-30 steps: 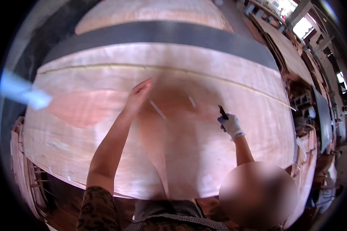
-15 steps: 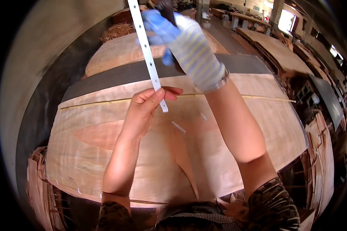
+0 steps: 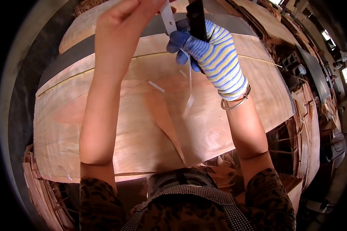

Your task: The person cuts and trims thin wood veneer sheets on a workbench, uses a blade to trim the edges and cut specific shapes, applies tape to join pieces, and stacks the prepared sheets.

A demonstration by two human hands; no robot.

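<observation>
At the top edge my bare left hand point(image 3: 123, 17) is closed on a white strip of tape with small holes point(image 3: 168, 19); its fingertips are partly cut off by the frame. Beside it my right hand point(image 3: 219, 57), in a blue-fingered, striped knit glove, pinches the tape's lower end. The same hand grips a flat black tool point(image 3: 197, 21) whose kind I cannot make out. A thin whitish strip point(image 3: 190, 101) dangles below the glove. Under both hands lies a large sheet of wood veneer point(image 3: 208, 131), with short white tape pieces point(image 3: 157, 86) on it.
A thin yellowish rod point(image 3: 67, 81) lies across the sheet, above a dark band point(image 3: 235, 25). A darker tapering patch point(image 3: 164, 115) shows in the veneer. Veneer stacks stand at the right point(image 3: 306, 127), lower left point(image 3: 40, 184) and far right point(image 3: 266, 17).
My left hand has moved up and away along with the tape. My right hand has come down nearer, onto the tape's lower end. The whole view has shifted.
</observation>
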